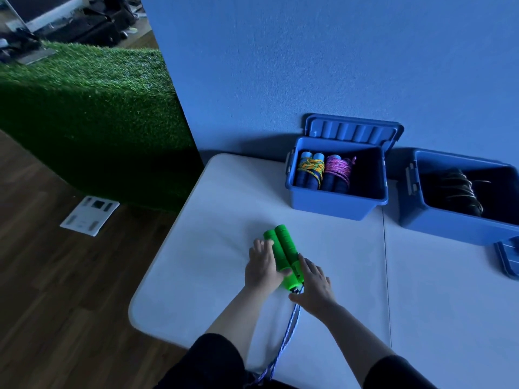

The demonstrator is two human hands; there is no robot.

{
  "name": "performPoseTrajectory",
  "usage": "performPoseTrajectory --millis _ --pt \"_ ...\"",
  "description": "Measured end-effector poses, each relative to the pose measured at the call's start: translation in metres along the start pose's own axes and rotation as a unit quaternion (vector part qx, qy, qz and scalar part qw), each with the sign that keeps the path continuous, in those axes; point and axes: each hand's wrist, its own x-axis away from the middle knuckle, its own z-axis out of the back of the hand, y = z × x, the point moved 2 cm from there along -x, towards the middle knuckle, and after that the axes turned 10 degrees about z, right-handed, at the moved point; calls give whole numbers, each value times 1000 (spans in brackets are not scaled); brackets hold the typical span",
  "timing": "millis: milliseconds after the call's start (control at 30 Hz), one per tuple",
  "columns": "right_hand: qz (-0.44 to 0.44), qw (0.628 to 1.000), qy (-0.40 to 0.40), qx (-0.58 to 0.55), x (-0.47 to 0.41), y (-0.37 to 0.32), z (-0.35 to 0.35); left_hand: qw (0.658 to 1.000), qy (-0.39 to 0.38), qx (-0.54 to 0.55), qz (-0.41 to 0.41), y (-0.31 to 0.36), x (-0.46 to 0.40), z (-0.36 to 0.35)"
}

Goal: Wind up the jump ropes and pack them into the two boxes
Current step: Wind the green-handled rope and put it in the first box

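Green jump rope handles (285, 255): two bright green handles lie side by side on the white surface (213, 248), near its front left part, their far ends pointing away from the person and slightly left.
Blue cord (289, 329): it leaves the near ends of the handles and runs back toward the person, between the two forearms, over the front edge of the surface; it is not wound.
Left hand (262, 266): it rests against the left side of the handles, its fingers (264, 244) stretched forward along the left handle and its thumb lying across the near part of the pair; a light hold rather than a clench.
Right hand (316, 287): it lies just right of the handles' near ends, fingers fairly straight, the forefinger touching the right handle and the thumb near where the cord comes out; nothing is gripped.
Left box (337, 204): blue, open, its lid (354, 130) leaning on the wall behind it; it stands well beyond the handles.
Wound ropes in the left box: one with orange and yellow cord (310, 168), one with pink cord (337, 169), both on blue handles, side by side at the box's left.
Right box (449, 226): blue, open, just right of the first; a dark wound rope (460, 189) lies inside.
Second lid (508, 259): blue, on the surface at the right edge of the view.
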Motion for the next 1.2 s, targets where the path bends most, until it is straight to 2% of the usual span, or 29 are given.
performPoseTrajectory --millis 67,167,267,400,500,567,633,700,767,933,1067,1200 --pt "18 1000 -5 6 0 0 0 994 -10 -83 -70 0 -6 3" --pt "94 995 -39 21 3 5 0 963 -55 -203 -167 -1 -12 2" --pt "103 994 -32 -2 5 17 0 942 -100 -267 -174 -7 -13 -2" --pt "11 999 52 2 5 27 -4 941 -72 -284 -167 -19 1 -7" --pt "-79 995 53 -27 6 26 2 932 -38 -287 -219 -28 8 -9" --pt "-93 993 57 -46 5 26 4 919 2 -288 -268 -38 11 -10" --pt "-95 991 74 -63 5 27 5 908 33 -266 -322 -44 14 -12" --pt "-76 994 50 -53 4 30 6 904 27 -244 -351 -46 17 -10" --pt "-58 997 25 -41 3 29 10 905 -10 -245 -348 -44 21 -10" --pt "-14 999 30 -41 3 22 30 902 -76 -267 -331 -41 31 -18" --pt "-30 999 25 -32 5 36 26 910 -125 -242 -313 -42 35 -18" --pt "13 999 49 21 12 45 16 889 -115 -270 -352 -41 39 -20"
